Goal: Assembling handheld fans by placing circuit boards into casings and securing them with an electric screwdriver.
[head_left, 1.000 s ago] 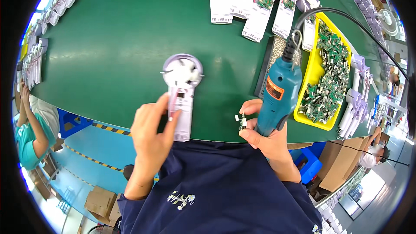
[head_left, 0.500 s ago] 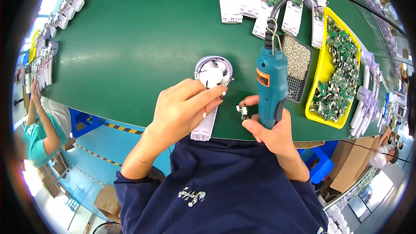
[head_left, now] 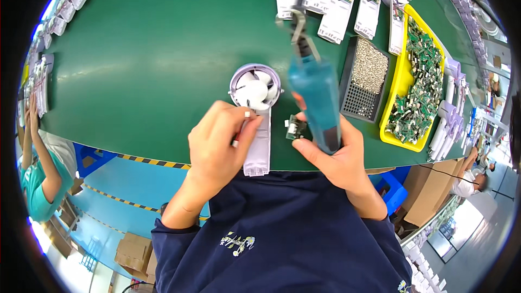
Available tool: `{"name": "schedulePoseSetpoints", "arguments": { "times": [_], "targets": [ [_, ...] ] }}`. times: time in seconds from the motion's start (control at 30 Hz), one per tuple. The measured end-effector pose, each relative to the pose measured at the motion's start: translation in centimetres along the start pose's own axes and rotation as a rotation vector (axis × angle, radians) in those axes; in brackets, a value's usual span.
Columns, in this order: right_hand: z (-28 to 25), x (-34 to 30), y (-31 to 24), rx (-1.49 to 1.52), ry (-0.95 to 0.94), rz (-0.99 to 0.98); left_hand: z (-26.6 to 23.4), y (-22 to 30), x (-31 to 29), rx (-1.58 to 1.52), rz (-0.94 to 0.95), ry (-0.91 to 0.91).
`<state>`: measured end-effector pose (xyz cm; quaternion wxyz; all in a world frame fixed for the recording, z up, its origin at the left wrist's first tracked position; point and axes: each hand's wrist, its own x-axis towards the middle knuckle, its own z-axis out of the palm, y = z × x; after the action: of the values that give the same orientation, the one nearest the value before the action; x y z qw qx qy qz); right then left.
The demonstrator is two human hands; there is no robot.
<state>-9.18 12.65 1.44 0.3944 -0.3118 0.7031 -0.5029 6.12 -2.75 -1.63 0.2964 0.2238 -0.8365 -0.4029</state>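
A small fan (head_left: pixel 255 88) with white blades in a lilac round housing lies on the table, its long lilac-white handle shell (head_left: pixel 257 152) pointing toward me. Over the upper part of the handle, the closed fingers of my left hand (head_left: pixel 217 138) hold a thin wire lead with a small white connector (head_left: pixel 247 114) at the fingertips. A bit of red shows beside the thumb. To the right, my right hand (head_left: pixel 339 154) pinches a small green circuit board (head_left: pixel 296 127) with white sockets between thumb and forefinger. That hand also keeps a teal electric screwdriver (head_left: pixel 317 97), tilted and blurred, in its grip.
A black perforated tray of small screws (head_left: pixel 370 68) lies right of the screwdriver, beside a yellow bin (head_left: pixel 386 130) of circuit boards. Several fan units (head_left: pixel 336 19) with boards lie at the far right. More housings line both table ends. Another person (head_left: pixel 46 179) works at the left.
The screwdriver has swung from upright to leaning left, and my right hand has turned the board slightly left. My left hand has shifted down off the fan, holding the connector nearer the handle.
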Motion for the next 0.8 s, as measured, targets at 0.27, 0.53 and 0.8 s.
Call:
{"name": "schedulePoseSetpoints", "arguments": {
  "times": [0.27,0.53,0.8],
  "targets": [
    [1.7,1.4,-1.6,-0.205,-0.072,-0.098,0.7,-0.4,-0.9,-0.193,-0.301,0.154],
    [3.7,1.5,-1.4,-0.329,0.008,-0.145,0.5,0.2,-0.8,-0.096,-0.335,0.092],
    [3.9,1.5,-1.0,-0.365,-0.006,-0.146,0.1,-0.6,-1.0,-0.142,-0.247,0.064]
  ]
}}
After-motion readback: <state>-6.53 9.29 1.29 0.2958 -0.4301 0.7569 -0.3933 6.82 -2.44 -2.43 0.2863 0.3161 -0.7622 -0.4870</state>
